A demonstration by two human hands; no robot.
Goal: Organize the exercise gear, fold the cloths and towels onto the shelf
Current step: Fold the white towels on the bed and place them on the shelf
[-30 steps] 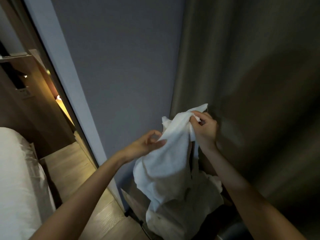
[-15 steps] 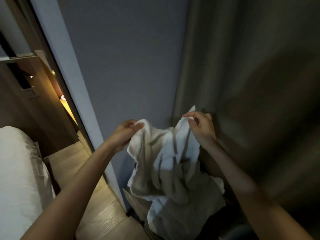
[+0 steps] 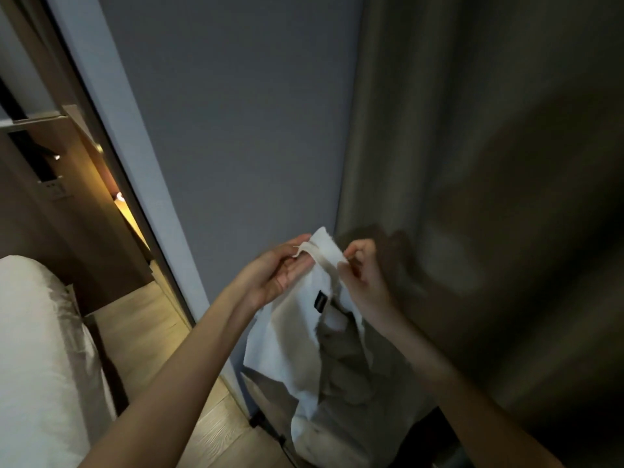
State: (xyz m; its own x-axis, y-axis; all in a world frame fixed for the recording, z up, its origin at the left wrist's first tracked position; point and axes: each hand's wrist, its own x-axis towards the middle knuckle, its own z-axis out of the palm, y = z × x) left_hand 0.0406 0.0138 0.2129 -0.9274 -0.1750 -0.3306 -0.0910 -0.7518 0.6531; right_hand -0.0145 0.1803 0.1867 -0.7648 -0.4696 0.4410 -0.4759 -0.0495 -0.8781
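A white towel [image 3: 287,336] with a small dark label hangs in the air in front of a grey wall. My left hand [image 3: 277,268] holds its top edge from the left, palm turned up, thumb on the cloth. Close beside it, my right hand [image 3: 361,275] pinches the same top edge between thumb and fingers. The two hands are almost together. The towel's lower part drapes down onto more pale cloth [image 3: 341,417] lying on something dark below; what it rests on is hidden.
A dark curtain [image 3: 489,197] fills the right side. A bed with white bedding [image 3: 33,349] is at the lower left, with wooden flooring [image 3: 141,332] between it and the wall. A lit wooden headboard unit [image 3: 77,184] stands at the left.
My hands have come together at the towel's top edge. Half a second ago they held it spread wide apart; now the towel hangs doubled and narrower.
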